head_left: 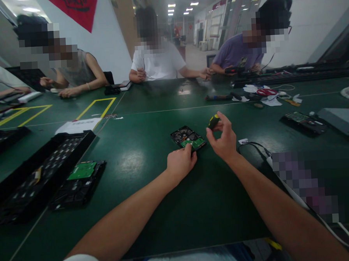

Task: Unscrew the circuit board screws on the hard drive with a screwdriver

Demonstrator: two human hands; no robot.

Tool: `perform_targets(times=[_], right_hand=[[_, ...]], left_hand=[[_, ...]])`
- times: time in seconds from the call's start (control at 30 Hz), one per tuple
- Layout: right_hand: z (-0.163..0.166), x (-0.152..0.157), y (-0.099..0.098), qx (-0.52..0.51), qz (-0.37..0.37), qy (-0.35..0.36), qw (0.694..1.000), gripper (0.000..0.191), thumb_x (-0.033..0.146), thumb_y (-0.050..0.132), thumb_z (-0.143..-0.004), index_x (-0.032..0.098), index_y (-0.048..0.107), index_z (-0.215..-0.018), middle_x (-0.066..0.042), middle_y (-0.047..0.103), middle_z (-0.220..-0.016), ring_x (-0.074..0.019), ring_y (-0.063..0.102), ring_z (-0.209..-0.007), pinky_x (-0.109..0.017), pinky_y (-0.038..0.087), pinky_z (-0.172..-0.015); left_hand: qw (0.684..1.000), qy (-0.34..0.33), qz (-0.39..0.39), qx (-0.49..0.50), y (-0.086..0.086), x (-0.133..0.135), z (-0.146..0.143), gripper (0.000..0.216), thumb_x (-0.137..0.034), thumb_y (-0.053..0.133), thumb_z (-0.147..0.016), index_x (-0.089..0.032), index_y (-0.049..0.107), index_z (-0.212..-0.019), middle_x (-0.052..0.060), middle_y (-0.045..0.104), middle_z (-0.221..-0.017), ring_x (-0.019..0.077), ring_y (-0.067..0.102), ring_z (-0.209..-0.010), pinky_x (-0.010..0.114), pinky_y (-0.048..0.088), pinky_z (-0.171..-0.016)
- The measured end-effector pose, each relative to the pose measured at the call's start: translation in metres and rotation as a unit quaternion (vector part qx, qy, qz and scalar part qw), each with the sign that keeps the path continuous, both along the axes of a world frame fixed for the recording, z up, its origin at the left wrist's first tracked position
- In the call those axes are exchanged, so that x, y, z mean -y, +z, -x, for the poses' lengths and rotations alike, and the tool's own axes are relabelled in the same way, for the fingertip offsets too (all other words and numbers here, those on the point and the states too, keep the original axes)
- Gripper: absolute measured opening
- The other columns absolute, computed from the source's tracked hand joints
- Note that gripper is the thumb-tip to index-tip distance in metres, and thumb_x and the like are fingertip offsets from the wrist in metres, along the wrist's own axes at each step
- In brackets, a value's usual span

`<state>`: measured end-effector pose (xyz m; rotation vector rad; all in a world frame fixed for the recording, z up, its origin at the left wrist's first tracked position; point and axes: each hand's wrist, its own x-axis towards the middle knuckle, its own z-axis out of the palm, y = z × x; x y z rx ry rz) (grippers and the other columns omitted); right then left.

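A hard drive with a green circuit board lies on the green table in front of me. My left hand grips its near edge, thumb over the board. Just right of the drive, my right hand pinches a black and yellow screwdriver between thumb and fingers, raised above the table. Only its handle shows clearly; I cannot make out the shaft.
To the left stand a long black tray and another hard drive. A blurred-out flat object with a cable lies to the right, beyond it a dark drive. Several people sit across the table.
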<state>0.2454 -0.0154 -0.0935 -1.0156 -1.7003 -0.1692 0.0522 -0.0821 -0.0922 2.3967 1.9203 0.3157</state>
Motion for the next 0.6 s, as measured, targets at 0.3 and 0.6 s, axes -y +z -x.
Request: perform_targets(times=[0.3,0.6], right_hand=[[-0.0008,-0.0012,-0.0017,0.001,0.016,0.024,1.000,0.069,0.036,0.057,-0.102,0.028,0.027,-0.163,-0.014,0.065,-0.142,-0.0234,0.076,-0.093,-0.043,0.066,-0.086],[0.0004,-0.0020,-0.0016,0.024,-0.009,0.018,1.000,0.069,0.037,0.061,-0.101,0.031,0.031,-0.163,-0.013,0.060,-0.148,-0.0242,0.075,-0.095,-0.044,0.067,-0.086]], left_hand=[[1.000,0.000,0.013,-0.008,0.0022,0.0003,0.0006,0.042,-0.046,0.042,-0.104,-0.022,0.058,-0.134,0.009,0.080,-0.101,0.0302,0.077,-0.085,0.039,0.057,-0.072],[1.000,-0.002,0.002,-0.008,0.0005,-0.0009,0.0026,0.043,-0.047,0.042,-0.105,-0.022,0.058,-0.135,0.009,0.080,-0.101,0.0300,0.078,-0.087,0.037,0.057,-0.071]])
